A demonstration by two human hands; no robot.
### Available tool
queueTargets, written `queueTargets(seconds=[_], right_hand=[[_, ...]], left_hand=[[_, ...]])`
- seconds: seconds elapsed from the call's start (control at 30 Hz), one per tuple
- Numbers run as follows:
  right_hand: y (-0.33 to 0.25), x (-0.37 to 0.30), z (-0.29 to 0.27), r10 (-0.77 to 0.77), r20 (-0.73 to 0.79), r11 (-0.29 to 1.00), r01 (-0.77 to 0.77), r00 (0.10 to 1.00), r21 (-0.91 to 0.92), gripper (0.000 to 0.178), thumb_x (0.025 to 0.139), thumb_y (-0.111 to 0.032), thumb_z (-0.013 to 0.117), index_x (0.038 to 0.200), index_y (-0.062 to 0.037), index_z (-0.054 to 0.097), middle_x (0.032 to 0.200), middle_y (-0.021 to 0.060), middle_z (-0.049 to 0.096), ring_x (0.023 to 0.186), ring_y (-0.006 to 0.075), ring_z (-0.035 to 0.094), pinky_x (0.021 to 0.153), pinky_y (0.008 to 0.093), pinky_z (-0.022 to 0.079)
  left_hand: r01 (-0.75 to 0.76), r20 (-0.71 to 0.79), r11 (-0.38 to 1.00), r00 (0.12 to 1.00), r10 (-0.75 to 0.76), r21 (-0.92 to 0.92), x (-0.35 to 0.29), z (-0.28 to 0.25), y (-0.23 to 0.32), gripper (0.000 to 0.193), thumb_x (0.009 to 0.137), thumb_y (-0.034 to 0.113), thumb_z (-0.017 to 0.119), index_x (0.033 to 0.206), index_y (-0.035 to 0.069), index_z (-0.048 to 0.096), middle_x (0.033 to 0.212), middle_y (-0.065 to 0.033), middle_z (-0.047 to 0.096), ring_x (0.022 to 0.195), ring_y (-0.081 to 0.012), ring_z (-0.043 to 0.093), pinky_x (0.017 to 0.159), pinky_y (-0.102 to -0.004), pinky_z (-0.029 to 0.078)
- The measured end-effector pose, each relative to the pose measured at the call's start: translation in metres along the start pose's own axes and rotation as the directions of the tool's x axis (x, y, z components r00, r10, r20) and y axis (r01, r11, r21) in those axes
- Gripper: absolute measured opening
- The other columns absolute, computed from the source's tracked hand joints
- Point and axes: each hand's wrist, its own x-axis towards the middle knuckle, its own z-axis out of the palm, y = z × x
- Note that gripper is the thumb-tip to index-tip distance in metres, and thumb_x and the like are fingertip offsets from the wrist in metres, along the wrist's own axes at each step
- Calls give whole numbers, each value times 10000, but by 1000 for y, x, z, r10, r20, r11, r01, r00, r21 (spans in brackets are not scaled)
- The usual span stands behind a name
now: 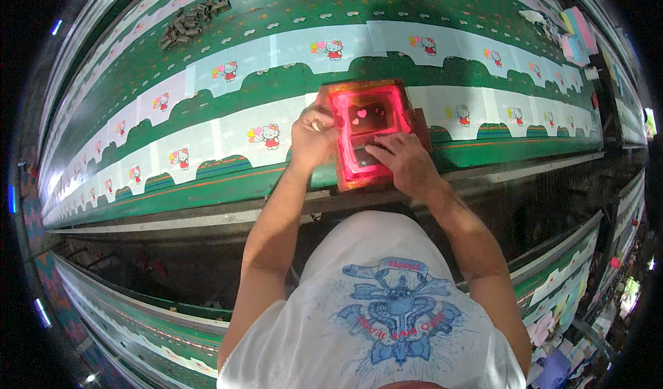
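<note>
The left hand (314, 139) has its grip on the left edge of the pink frame (369, 180); the right hand (407, 162) touches a dark block (364, 154) inside, grip unclear. The frame lies on the green counter (311, 1).

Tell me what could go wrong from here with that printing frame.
If the printing frame shifts under the left hand at its edge, the print might land out of line. The right hand is near pink ink and could smudge the white printed pieces alongside. Uneven pressure on the dark squeegee-like tool might leave patchy colour.
</note>
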Motion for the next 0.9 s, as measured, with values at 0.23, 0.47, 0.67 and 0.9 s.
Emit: queueTargets(seconds=[0.23, 0.47, 0.67, 0.9], right_hand=[[-20, -26, -13, 31, 2, 995, -31, 1000, 96, 432, 911, -36, 668, 1329, -105, 751, 1347, 117, 713, 1240, 353, 667, 1085, 509, 526], [20, -61, -10, 54, -288, 959, 31, 956, 283, 329, 858, -82, 799, 1183, -100, 750, 1243, 91, 751, 1183, 351, 721, 1043, 506, 562], [88, -122, -35, 161, -351, 958, -59, 922, 282, 306, 837, -50, 810, 1138, -88, 768, 1235, 99, 750, 1192, 346, 716, 1063, 516, 559], [174, -189, -77, 150, -332, 955, -50, 931, 291, 316, 824, 46, 766, 1128, -37, 779, 1215, 134, 754, 1162, 365, 725, 1035, 514, 586]], left_hand=[[79, -39, 996, 996, -77, 47, 0, 10, 19, 239, 801, -163, 814, 858, 33, 689, 1403, -173, 700, 1138, -182, 708, 986, -338, 564], [-101, -1, 995, 995, 102, 19, -3, 46, 48, 303, 786, -250, 772, 835, 22, 645, 1681, -269, 548, 1346, -254, 692, 1087, -373, 572], [-93, 19, 995, 995, 94, -20, 8, 146, 20, 327, 753, -242, 802, 836, 43, 665, 1697, -264, 527, 1382, -259, 677, 1138, -404, 557], [-88, 58, 990, 994, 95, -108, 23, 252, -17, 323, 795, -259, 789, 868, 33, 671, 1646, -264, 574, 1398, -274, 673, 1125, -418, 578]])
